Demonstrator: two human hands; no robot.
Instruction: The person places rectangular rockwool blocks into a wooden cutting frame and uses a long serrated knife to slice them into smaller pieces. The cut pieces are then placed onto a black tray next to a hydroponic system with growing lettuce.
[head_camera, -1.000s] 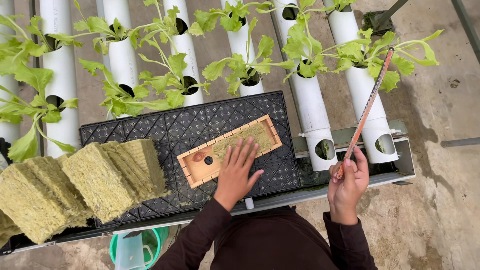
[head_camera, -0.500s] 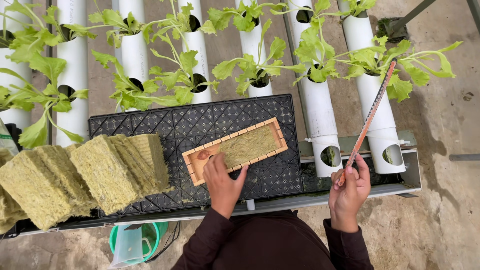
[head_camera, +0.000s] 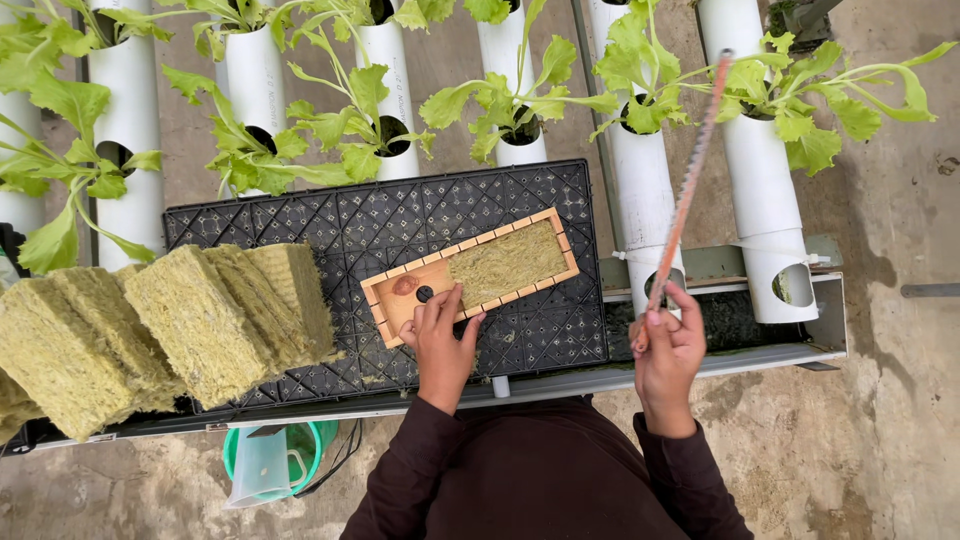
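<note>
Rockwool slabs (head_camera: 150, 335) are stacked at nine o'clock on the black mesh tray (head_camera: 330, 225). At centre, the wooden frame (head_camera: 470, 275), part-filled with rockwool, is pressed down by the left hand (head_camera: 442, 335), fingers spread. At three o'clock, a thin saw blade (head_camera: 688, 185) is gripped upright by the right hand (head_camera: 668, 350).

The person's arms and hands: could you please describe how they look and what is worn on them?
Both arms wear long, dark maroon-brown sleeves ending at the wrists. The left hand and right hand are bare, with no gloves, rings or watch visible.
</note>
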